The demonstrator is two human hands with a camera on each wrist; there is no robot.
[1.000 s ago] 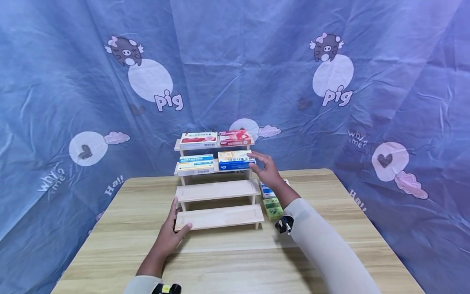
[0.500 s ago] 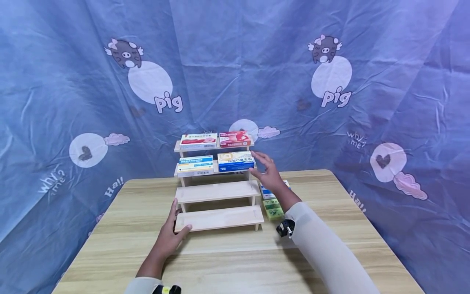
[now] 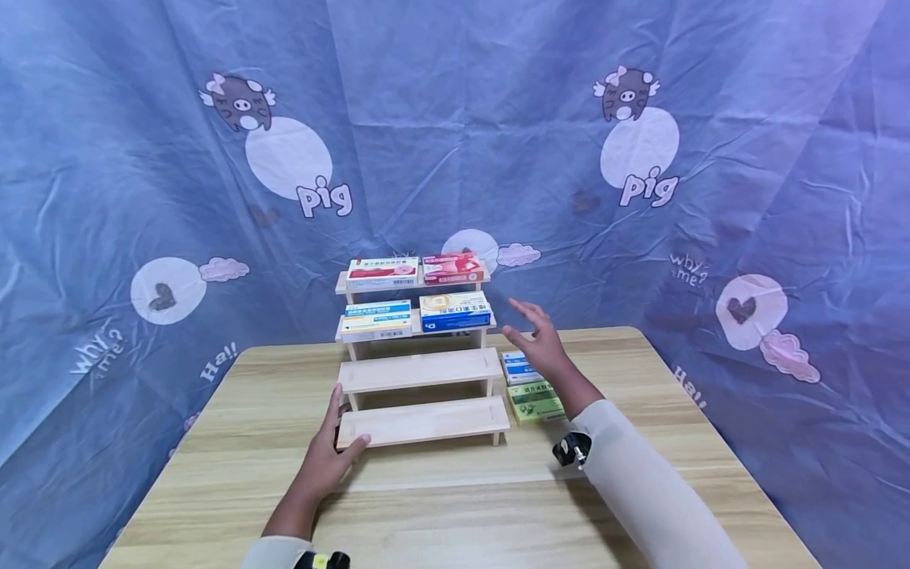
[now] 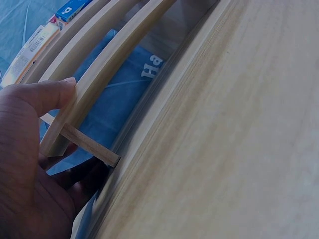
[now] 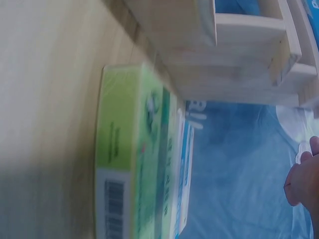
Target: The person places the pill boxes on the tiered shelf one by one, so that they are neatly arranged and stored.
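- Left hand (image 3: 329, 458): gripping left end of the wooden rack (image 3: 424, 423), thumb on top of lowest shelf, fingers below.
- Right hand (image 3: 543, 348): fingers spread, holding nothing, just beside the vitamin box (image 3: 455, 310) on the second shelf from top.
- Main risk: if the right hand swings left, it could knock the vitamin box, which sits near the shelf's right end.
- If the left hand tugs or lifts, the rack could tilt and the boxes slide; nothing visible fences them in.
- Low right forearm could also bump the green box (image 3: 535, 401) on the table (image 3: 426, 506).
- Top shelf: red-and-white box (image 3: 382, 271), red box (image 3: 453, 269). Second: blue-and-yellow box (image 3: 377, 319), vitamin box. Lower two: bare.
- Blue-and-white box (image 3: 519, 367) lies behind the green one, right of rack.
- Box contents: hidden.
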